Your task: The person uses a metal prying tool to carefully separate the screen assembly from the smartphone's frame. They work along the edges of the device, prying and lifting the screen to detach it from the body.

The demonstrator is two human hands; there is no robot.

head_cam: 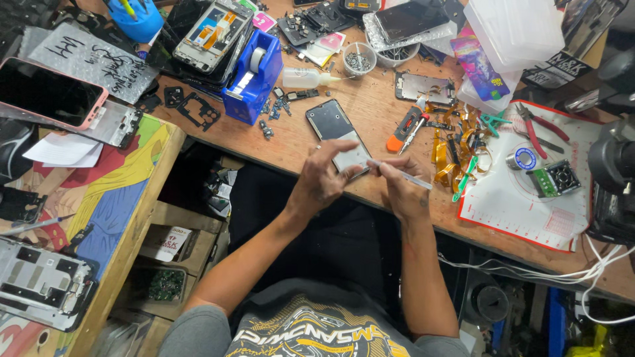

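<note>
Pinching a thin, light, likely fragile phone panel [352, 158] by its near edge, the left hand [322, 180] has fingers curled shut. Just right of it, the right hand [400, 188] grips a slim tool [405, 176]; edges look the safest hold.

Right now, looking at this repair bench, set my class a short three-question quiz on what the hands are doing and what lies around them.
1. True or false: the left hand steadies the opened phone at the bench edge.
2. What does the right hand hold? A) red pliers B) a thin white tool C) a tape roll
3. Fill in: the blue tape dispenser lies to the ____ of the phone in the picture.

Key
1. True
2. B: the thin white tool, its tip toward the phone; the red pliers lie on the white mat.
3. left
</note>
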